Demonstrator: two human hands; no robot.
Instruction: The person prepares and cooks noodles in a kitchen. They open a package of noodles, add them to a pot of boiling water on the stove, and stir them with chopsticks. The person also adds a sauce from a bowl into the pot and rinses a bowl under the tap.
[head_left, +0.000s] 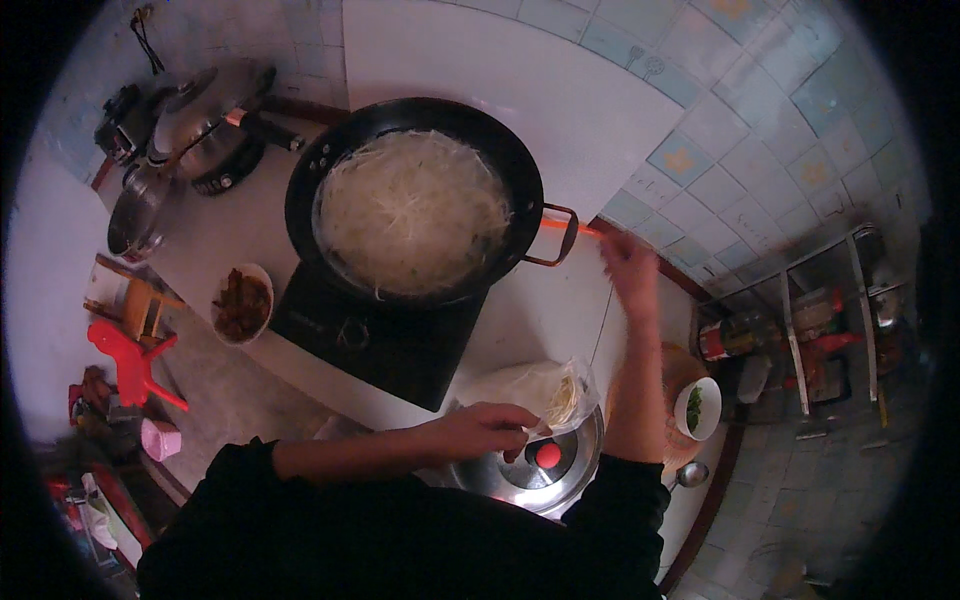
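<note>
My left hand (504, 429) pinches the mouth of a clear plastic bag (517, 377) that holds pale dry noodles (562, 401). Beneath that hand lies a steel pot lid (583, 459) with a red-topped knob (548, 455). My right hand (630, 264) is stretched towards the wall, its fingers at the end of a thin orange stick (574, 226); whether they grip it is blurred. Left of it, a large black wok (300, 202) full of noodles in cloudy liquid (412, 210) sits on a black induction cooker (382, 345). The wok's loop handle (571, 238) points towards my right hand.
A bowl of brown food (243, 306) stands near the counter's left edge. Back left are a lidded pan (214, 142) and a steel pot (135, 214). On the right are a bowl of chopped greens (697, 409), a ladle (691, 474) and a metal rack (791, 337).
</note>
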